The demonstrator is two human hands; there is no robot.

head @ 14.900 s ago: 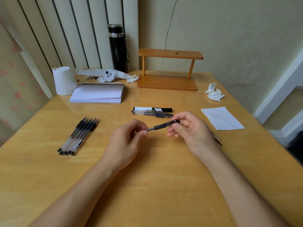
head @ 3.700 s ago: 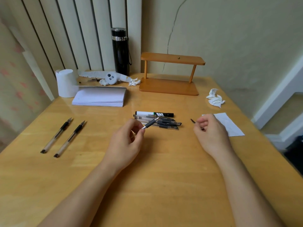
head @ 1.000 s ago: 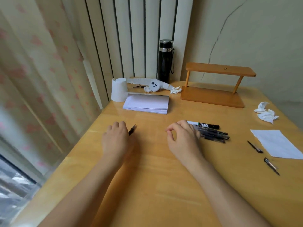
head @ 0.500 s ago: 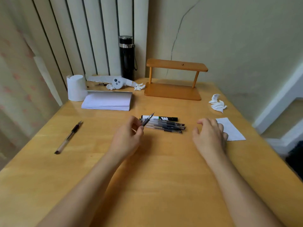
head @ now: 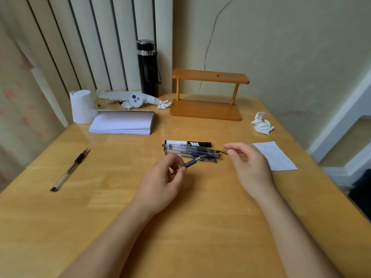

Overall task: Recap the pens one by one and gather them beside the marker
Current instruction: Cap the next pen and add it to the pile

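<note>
A black-and-white marker (head: 187,143) lies mid-table with several capped clear pens (head: 190,152) stacked against its near side. My left hand (head: 160,185) pinches an uncapped pen (head: 193,161), its tip pointing right over the pile. My right hand (head: 251,165) hovers just right of the pile, thumb and fingers closed on a small dark pen cap (head: 224,152); only the cap's end shows. One more uncapped pen (head: 69,170) lies alone at the left of the table.
At the back of the table are a paper stack (head: 122,122), a white roll (head: 82,107), a black flask (head: 147,67) and a wooden shelf (head: 206,111). A crumpled tissue (head: 262,125) and a white sheet (head: 275,155) lie at the right.
My right hand has left the table beside the white sheet and moved left with a cap. My left hand has lowered the pen's tip toward the pile.
</note>
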